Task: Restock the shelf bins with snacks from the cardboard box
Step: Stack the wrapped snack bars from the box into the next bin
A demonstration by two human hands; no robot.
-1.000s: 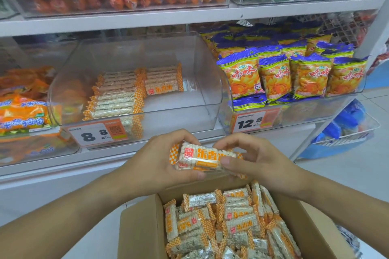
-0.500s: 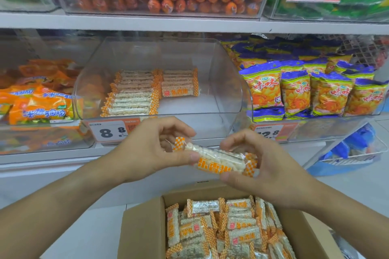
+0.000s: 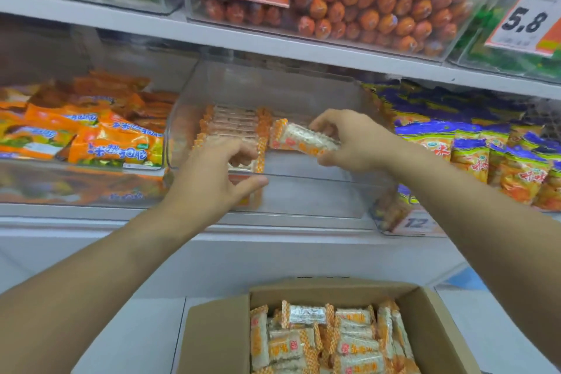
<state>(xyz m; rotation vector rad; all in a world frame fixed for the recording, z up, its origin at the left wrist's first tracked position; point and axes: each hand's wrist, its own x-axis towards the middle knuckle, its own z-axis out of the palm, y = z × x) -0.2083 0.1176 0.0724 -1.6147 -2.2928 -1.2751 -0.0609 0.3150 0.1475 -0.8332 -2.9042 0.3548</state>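
Price tags [image 3: 529, 20], white floor [image 3: 142, 334]

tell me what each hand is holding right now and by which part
The right hand pinches a clear, orange-ended snack packet by its right end. The left hand holds nothing, fingers resting on the stacked packets.

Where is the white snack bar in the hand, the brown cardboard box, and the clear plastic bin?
White snack bar [image 3: 303, 139]: head view, middle of wrapper.
Brown cardboard box [image 3: 214, 340]: head view, left flap.
Clear plastic bin [image 3: 312, 191]: head view, bare front wall.
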